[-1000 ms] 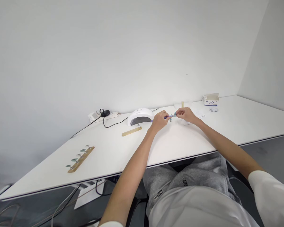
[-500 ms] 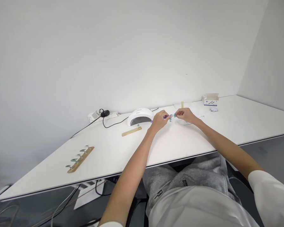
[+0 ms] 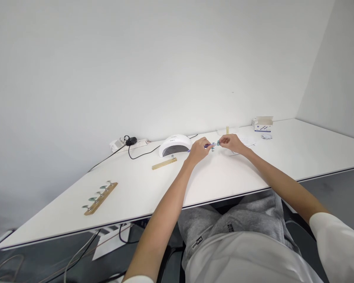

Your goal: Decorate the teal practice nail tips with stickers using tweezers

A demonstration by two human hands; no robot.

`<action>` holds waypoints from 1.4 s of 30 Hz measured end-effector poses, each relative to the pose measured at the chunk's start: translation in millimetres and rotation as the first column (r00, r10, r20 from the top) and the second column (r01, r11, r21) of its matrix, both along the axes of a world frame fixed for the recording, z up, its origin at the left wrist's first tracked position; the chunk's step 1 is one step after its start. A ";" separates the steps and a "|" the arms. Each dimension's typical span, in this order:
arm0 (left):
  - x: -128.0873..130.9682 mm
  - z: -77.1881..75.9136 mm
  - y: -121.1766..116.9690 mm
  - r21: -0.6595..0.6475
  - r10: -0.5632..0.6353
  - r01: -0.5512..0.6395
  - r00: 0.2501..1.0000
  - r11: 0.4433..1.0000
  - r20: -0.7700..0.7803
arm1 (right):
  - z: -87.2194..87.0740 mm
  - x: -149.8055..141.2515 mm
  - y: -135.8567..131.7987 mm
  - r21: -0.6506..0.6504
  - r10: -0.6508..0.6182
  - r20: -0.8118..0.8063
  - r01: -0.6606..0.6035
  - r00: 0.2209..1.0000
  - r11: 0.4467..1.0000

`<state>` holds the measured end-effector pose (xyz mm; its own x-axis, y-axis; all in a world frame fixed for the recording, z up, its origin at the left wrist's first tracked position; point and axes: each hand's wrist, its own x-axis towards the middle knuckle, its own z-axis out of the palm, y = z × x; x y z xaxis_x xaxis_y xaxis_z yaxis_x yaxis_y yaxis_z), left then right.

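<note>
My left hand (image 3: 200, 150) is closed around a thin purple-blue tool (image 3: 207, 146), whose slim pale tip points right. The tool's back end sticks out behind the hand. Facing it, my right hand (image 3: 232, 143) pinches a small teal piece (image 3: 218, 143) that meets or nearly meets the tip; contact is too small to make out. Just below are more small teal bits (image 3: 212, 149), partly hidden. To the left lies a wooden strip (image 3: 162, 164) with one small stand on its end. A white dome-shaped nail lamp (image 3: 174, 142) stands behind it.
A wooden bar (image 3: 101, 199) bearing several green nail tips on stands lies at the left. A power strip (image 3: 140, 144) with plugs and a black cable sits by the wall. At right are printed sheets (image 3: 247, 141), an opened small box (image 3: 263, 125) and small packets (image 3: 266, 136).
Both hands stay almost in place, with only a very slight shift of the right fingers and the teal piece. Everything else on the table stays put.
</note>
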<state>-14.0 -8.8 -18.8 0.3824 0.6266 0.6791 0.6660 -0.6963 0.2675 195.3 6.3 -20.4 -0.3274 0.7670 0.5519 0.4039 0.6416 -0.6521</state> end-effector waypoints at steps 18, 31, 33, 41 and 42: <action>-0.2 -1.2 1.2 -0.005 0.008 -0.008 1.000 1.000 -0.016 | -2.5 1.1 3.3 0.013 0.004 0.005 -0.004 1.000 1.000; 1.4 2.1 -2.7 -0.062 0.054 -0.058 0.996 0.996 -0.076 | 1.9 -0.1 -5.5 0.192 0.001 0.092 -0.018 0.996 0.981; 1.5 2.5 -3.0 -0.072 0.065 -0.071 0.994 0.995 -0.086 | 1.6 -0.3 -6.1 0.197 -0.006 0.091 -0.012 0.996 0.980; 2.5 0.3 -3.0 -0.117 0.048 -0.055 0.997 0.992 -0.064 | -0.9 -0.3 -0.9 0.130 -0.023 0.020 0.020 1.000 0.991; 2.6 0.3 -3.2 -0.122 0.031 -0.036 0.999 0.992 -0.039 | -1.2 0.0 0.1 0.108 -0.026 0.007 0.025 1.000 0.994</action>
